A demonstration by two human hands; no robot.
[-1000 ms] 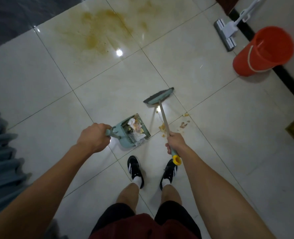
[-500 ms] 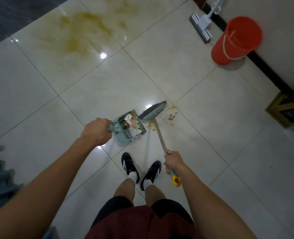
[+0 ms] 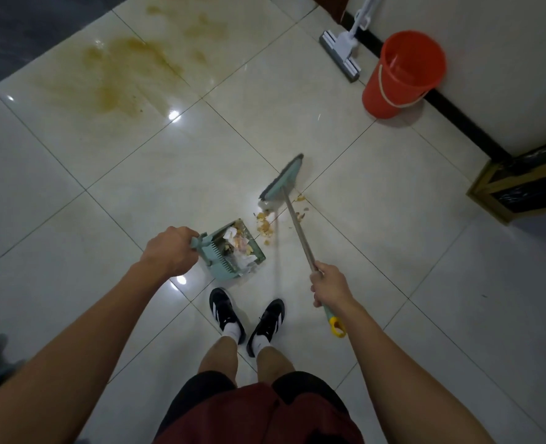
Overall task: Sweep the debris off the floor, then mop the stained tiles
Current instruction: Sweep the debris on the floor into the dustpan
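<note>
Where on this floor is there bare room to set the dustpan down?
Bare tile lies left of the dustpan, below the stain, and right of the broom toward the cabinet. Crowded: debris between dustpan and broom.

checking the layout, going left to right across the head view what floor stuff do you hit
left hand → dustpan → loose debris → broom head → right hand → mop head → orange bucket → dark gold-trimmed box
</note>
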